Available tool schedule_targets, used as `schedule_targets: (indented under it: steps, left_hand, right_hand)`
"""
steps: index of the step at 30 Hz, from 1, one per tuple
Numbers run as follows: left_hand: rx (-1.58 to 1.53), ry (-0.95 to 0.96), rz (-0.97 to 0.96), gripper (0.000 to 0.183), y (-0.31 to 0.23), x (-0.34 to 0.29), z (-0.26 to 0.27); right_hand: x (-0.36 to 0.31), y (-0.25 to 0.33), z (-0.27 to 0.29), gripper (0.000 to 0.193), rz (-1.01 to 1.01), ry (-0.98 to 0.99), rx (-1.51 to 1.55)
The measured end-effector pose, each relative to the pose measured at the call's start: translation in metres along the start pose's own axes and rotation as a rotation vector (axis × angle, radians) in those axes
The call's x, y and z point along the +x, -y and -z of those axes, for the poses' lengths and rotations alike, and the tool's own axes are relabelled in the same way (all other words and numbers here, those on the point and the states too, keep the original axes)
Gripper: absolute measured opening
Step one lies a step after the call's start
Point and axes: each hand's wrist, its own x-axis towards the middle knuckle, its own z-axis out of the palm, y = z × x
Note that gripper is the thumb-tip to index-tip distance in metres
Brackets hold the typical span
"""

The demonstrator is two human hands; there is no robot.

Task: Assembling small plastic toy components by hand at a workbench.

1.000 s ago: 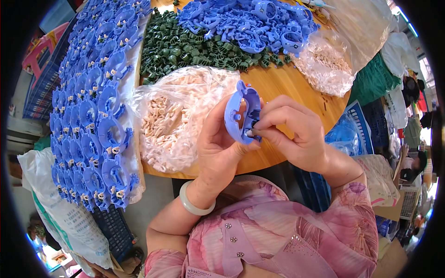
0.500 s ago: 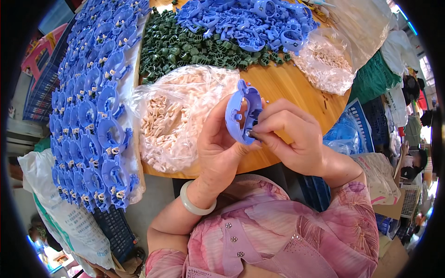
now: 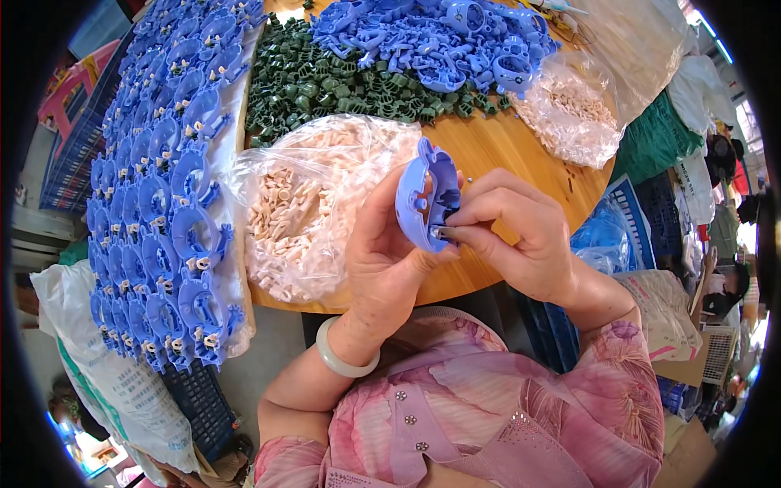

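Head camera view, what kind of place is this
Probably a small assembly workshop: rows of matching blue plastic shells at left, dark green parts heaped on a wooden table, and a similar blue shell in the left hand.

The table (image 3: 496, 146) is smooth, glossy wood. Above it, my blue shell (image 3: 412, 203) is smooth plastic. On it: glossy plastic green parts (image 3: 325, 91); a crinkled, shiny film bag (image 3: 358, 150). Before it: my cloth blouse (image 3: 488, 390).
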Motion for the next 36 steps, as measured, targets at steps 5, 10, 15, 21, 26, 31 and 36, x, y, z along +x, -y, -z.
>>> schedule_targets:
  steps: [5, 10, 15, 21, 26, 31, 36]
  left_hand:
    - [0.021, 0.003, 0.009, 0.070, -0.001, 0.000, 0.000]
    - [-0.086, -0.111, 0.083, 0.065, -0.001, -0.001, -0.004]
    - [-0.179, -0.179, 0.210, 0.054, 0.000, -0.001, 0.002]
    - [-0.218, -0.160, 0.306, 0.051, -0.001, 0.002, 0.000]
    - [-0.151, -0.152, 0.321, 0.049, -0.001, 0.004, 0.000]
    - [-0.130, -0.141, 0.337, 0.046, -0.002, 0.004, 0.002]
    - [-0.149, -0.137, 0.337, 0.045, -0.001, 0.002, 0.001]
  right_hand:
    - [0.001, 0.003, -0.001, 0.010, -0.168, 0.021, 0.141]
    - [0.004, -0.006, 0.006, 0.008, -0.088, 0.103, 0.104]
    - [0.012, -0.040, 0.043, 0.012, -0.099, -0.090, -0.055]
    - [0.009, -0.152, 0.162, 0.023, -0.480, -0.204, -0.659]
    - [0.002, -0.191, 0.173, 0.021, -0.479, 0.000, -0.830]
    - [0.003, -0.190, 0.171, 0.020, -0.549, -0.133, -0.645]
    - [0.002, -0.172, 0.182, 0.022, -0.574, -0.257, -0.198]
